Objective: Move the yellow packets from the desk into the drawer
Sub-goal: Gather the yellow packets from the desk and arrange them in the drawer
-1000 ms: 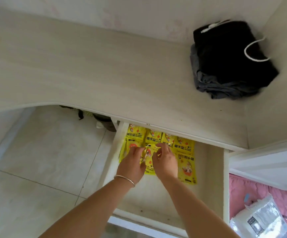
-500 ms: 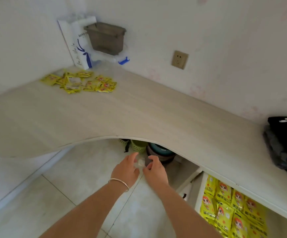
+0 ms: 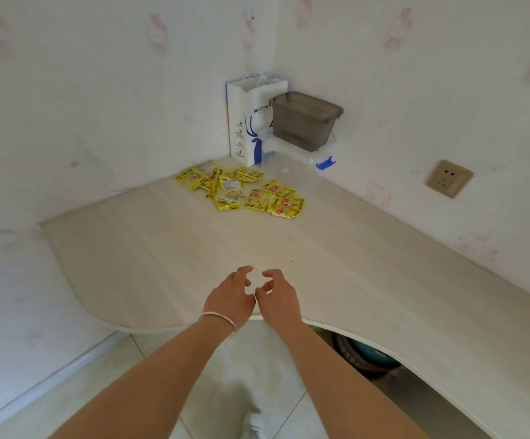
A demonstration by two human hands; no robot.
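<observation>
Both hands, left (image 3: 230,299) and right (image 3: 278,297), hover side by side with loosely curled fingers, holding nothing. The packets (image 3: 241,191) lie well ahead on the desk (image 3: 368,280); beyond them stand a bag (image 3: 247,122) and bin (image 3: 304,120).

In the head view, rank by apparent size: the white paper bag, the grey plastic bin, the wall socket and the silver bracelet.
1. White paper bag
2. Grey plastic bin, close to the bag in apparent size
3. Wall socket
4. Silver bracelet, unsure against the socket: it sits much nearer the camera
</observation>
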